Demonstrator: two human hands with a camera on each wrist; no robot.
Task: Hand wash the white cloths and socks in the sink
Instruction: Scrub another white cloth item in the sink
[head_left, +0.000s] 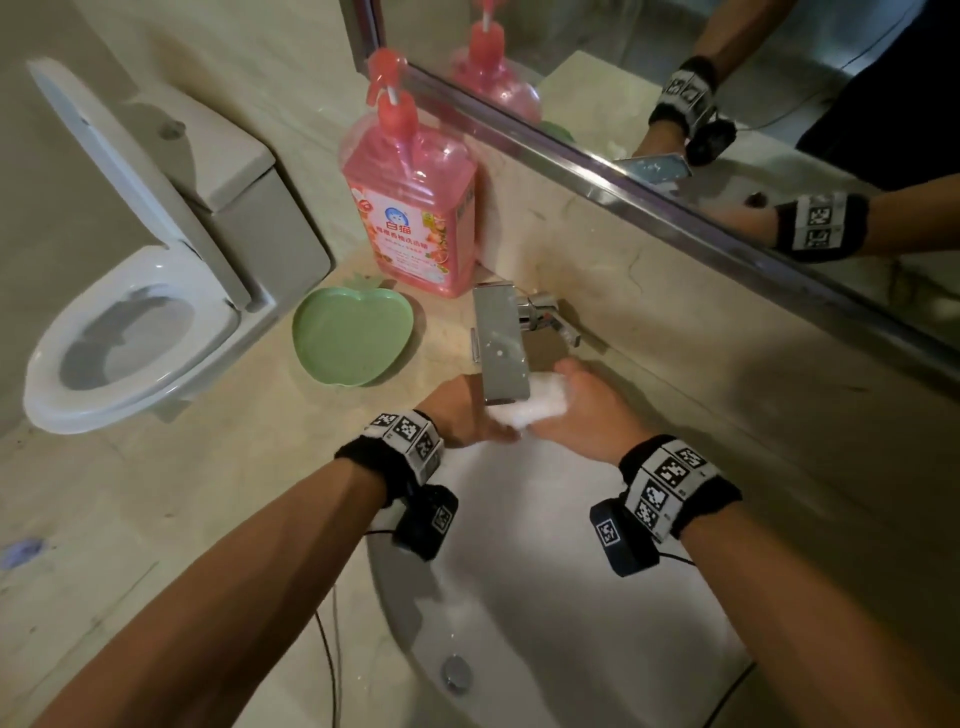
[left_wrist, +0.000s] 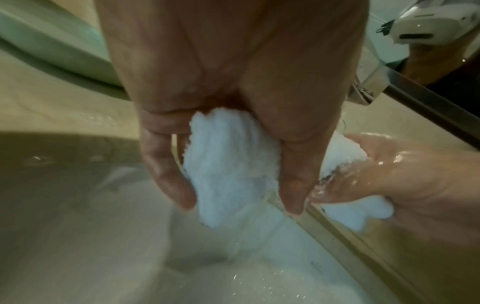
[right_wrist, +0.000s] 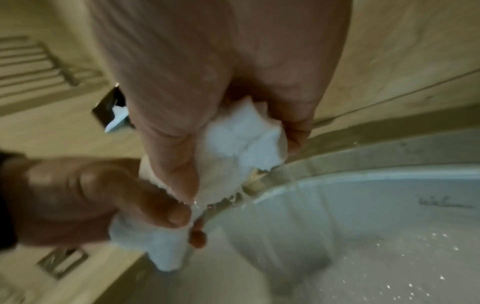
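Note:
A wet white cloth (head_left: 530, 404) is bunched between both hands just under the faucet spout (head_left: 503, 353), above the back of the white sink (head_left: 545, 582). My left hand (head_left: 483, 422) grips its left end, fingers curled round the cloth (left_wrist: 228, 170). The other end of the cloth (right_wrist: 241, 148) is gripped by my right hand (head_left: 567, 410). In the left wrist view water runs over the right hand (left_wrist: 384, 174). Drops fall from the cloth into the basin (right_wrist: 363, 216) in the right wrist view. No socks are in view.
A pink detergent pump bottle (head_left: 413, 208) and a green apple-shaped dish (head_left: 353, 338) stand on the counter (head_left: 156, 519) left of the faucet. A toilet (head_left: 130, 332) with raised lid is at far left. A mirror (head_left: 727, 104) runs along the back wall. The drain (head_left: 457, 672) sits low in the basin.

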